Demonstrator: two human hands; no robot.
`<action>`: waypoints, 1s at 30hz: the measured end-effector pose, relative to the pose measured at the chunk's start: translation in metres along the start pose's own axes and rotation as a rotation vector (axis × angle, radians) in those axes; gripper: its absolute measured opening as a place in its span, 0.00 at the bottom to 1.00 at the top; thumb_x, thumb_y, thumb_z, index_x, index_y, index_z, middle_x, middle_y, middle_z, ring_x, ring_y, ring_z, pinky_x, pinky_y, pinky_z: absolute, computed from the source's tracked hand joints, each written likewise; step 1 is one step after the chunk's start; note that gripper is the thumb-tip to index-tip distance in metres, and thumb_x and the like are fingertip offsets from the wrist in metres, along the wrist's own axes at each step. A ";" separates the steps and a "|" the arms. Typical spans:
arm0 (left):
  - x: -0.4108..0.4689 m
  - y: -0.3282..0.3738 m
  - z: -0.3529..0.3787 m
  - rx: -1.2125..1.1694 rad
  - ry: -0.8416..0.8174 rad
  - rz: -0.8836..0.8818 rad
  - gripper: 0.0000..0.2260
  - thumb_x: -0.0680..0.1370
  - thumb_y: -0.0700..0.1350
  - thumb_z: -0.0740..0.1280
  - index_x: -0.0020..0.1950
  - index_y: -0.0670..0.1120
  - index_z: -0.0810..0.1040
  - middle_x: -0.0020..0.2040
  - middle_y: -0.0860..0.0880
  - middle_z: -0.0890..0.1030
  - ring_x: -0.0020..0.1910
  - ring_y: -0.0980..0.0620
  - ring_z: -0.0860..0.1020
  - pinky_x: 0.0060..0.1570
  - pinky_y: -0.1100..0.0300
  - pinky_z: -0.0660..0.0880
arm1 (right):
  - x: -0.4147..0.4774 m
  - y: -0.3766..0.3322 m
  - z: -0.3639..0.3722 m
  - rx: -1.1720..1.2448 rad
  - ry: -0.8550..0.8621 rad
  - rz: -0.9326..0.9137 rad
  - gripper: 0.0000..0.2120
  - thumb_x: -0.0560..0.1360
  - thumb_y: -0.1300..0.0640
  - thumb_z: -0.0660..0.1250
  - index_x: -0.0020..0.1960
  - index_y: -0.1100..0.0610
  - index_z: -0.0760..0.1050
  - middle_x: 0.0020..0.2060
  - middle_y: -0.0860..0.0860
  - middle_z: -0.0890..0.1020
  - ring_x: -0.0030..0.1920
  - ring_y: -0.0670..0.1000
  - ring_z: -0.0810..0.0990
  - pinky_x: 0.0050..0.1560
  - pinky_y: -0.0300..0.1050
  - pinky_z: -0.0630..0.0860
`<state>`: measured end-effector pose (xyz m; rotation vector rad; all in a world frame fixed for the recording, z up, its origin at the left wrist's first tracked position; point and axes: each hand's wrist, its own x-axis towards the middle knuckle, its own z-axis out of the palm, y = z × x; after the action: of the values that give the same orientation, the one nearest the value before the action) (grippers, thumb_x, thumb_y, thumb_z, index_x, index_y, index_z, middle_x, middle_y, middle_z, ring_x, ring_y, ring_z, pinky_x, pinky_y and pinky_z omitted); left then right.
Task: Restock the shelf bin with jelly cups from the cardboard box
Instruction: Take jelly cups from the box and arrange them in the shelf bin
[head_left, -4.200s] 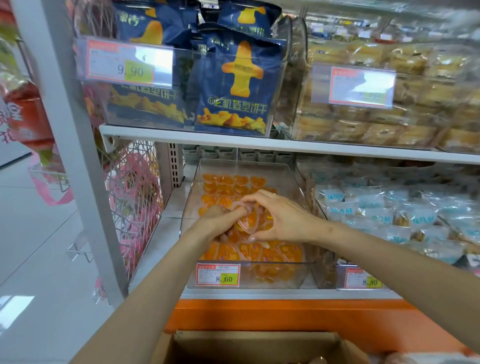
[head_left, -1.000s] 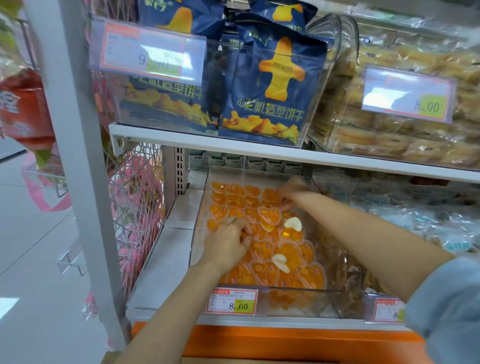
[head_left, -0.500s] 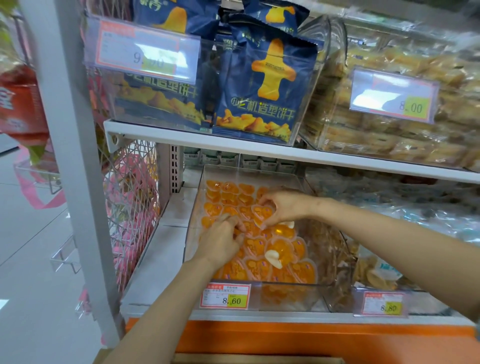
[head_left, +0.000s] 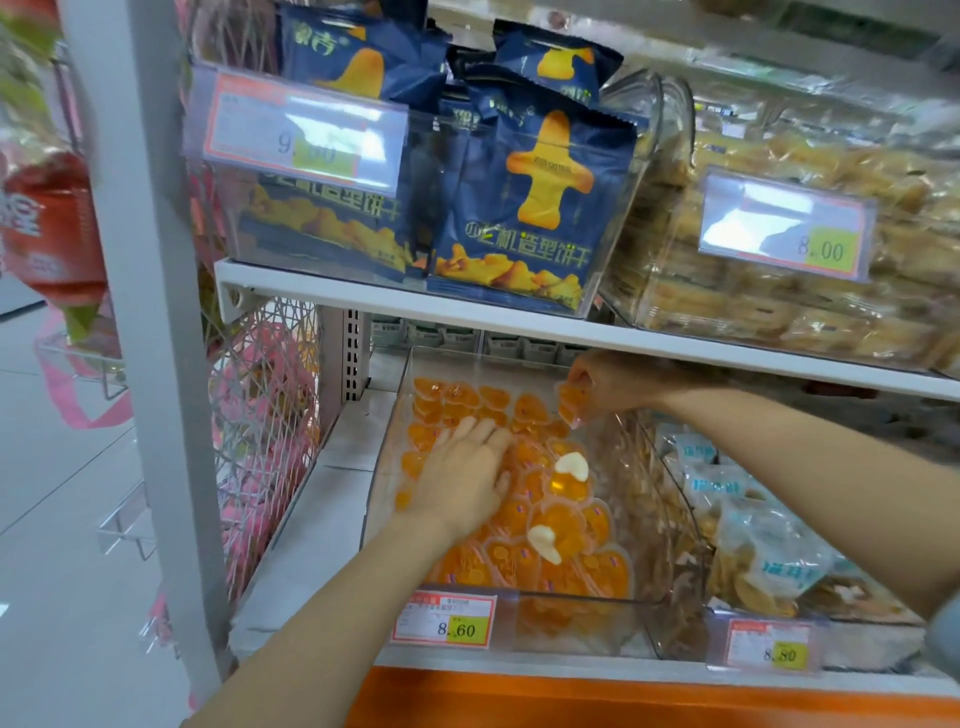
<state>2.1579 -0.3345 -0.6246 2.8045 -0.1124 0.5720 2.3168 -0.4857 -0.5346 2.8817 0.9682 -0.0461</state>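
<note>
There; hands (head_left: 462, 480) (both) among jelly cups (head_left: 563, 569)

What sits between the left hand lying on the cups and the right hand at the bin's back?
In the head view, orange heart-shaped jelly cups in the clear plastic bin lie between left hand and right hand.

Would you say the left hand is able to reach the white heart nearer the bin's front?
Probably yes: the left hand rests flat on the jelly cups just beside that white heart, the bin is open-topped, and nothing lies between.
</note>
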 end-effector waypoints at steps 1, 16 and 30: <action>0.010 0.004 0.000 0.043 -0.006 0.028 0.20 0.78 0.45 0.60 0.71 0.50 0.64 0.69 0.51 0.67 0.69 0.50 0.61 0.66 0.55 0.58 | 0.004 0.000 0.005 0.000 0.023 -0.005 0.23 0.67 0.45 0.75 0.57 0.54 0.74 0.51 0.51 0.77 0.47 0.49 0.73 0.46 0.41 0.68; 0.072 -0.001 0.029 0.267 -0.268 0.015 0.29 0.77 0.44 0.61 0.76 0.49 0.53 0.77 0.48 0.53 0.76 0.46 0.52 0.72 0.45 0.46 | 0.032 0.008 0.040 -0.072 0.117 -0.015 0.20 0.70 0.42 0.70 0.55 0.54 0.78 0.56 0.53 0.79 0.56 0.53 0.74 0.47 0.40 0.62; 0.047 0.016 0.007 0.020 -0.228 -0.030 0.22 0.78 0.48 0.62 0.71 0.46 0.64 0.71 0.44 0.65 0.70 0.44 0.60 0.67 0.54 0.57 | -0.013 -0.006 0.006 0.117 0.081 -0.127 0.20 0.72 0.47 0.71 0.62 0.50 0.74 0.57 0.50 0.77 0.55 0.50 0.75 0.51 0.42 0.71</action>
<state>2.2013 -0.3529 -0.6088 2.8763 -0.1104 0.2461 2.3027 -0.4900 -0.5399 2.9433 1.2004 0.0052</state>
